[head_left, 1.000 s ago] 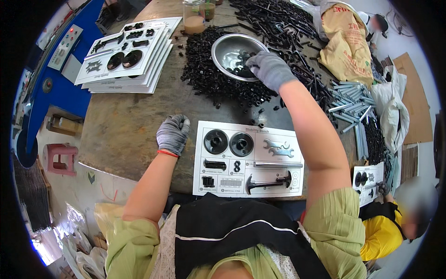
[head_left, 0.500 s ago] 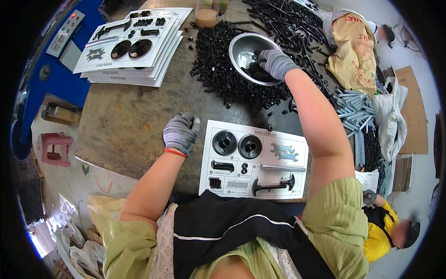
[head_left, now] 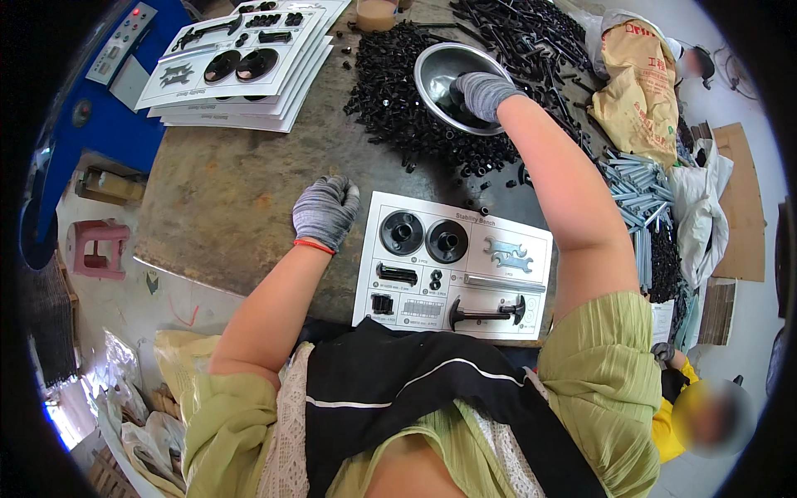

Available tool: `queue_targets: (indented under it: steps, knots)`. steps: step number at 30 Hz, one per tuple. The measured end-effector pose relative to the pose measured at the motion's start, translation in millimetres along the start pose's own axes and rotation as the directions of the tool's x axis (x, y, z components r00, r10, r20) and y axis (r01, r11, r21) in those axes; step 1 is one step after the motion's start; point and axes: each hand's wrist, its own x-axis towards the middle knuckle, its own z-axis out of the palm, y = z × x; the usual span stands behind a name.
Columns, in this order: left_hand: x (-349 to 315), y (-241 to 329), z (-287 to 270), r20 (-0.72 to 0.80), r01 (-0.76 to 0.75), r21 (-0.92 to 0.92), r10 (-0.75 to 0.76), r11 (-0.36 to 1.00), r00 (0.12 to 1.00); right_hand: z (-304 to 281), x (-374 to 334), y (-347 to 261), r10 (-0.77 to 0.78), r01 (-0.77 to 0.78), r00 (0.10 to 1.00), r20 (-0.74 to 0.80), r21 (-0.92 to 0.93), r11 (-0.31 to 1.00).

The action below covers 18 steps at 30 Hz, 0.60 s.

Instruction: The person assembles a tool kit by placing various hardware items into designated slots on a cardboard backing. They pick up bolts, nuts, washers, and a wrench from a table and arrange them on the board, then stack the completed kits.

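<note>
Right hand (head_left: 488, 95): in bowl (head_left: 434, 71); fingertips hidden, grip unclear
Card (head_left: 457, 270): 6 o'clock from it, long axis 9-to-3
Left hand (head_left: 325, 210): nearer; fingers curled, contents unclear

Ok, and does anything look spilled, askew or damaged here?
Nothing looks plainly damaged. A few black fasteners lie scattered near the far edge of the white parts card; they look slightly astray because most sit in the heap around the steel bowl.

one bowl (head_left: 435, 73) — one pink stool (head_left: 90, 235)
</note>
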Motion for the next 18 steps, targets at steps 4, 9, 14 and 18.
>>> queue_targets:
  steps: [4,9,14,18]
  knots:
    - [0.0,-4.4,2.6,0.005,0.021,-0.013,-0.021,1.0,1.0,6.1,2.9,19.6,-0.188,0.188,0.982,-0.009,0.022,0.982]
    - [-0.7,-1.9,0.4,0.015,0.026,0.015,-0.026,1.0,1.0,4.7,12.1,16.7,-0.191,0.183,0.978,0.079,0.105,0.978]
    - [1.0,0.6,0.0,0.008,0.004,0.0,-0.004,1.0,1.0,1.1,25.6,11.0,-0.119,0.119,0.993,-0.017,-0.011,0.993]
    - [1.5,-0.2,-0.8,0.039,0.037,0.009,-0.037,0.999,0.999,-4.9,12.2,24.9,-0.242,0.252,0.957,-0.161,0.049,0.966]
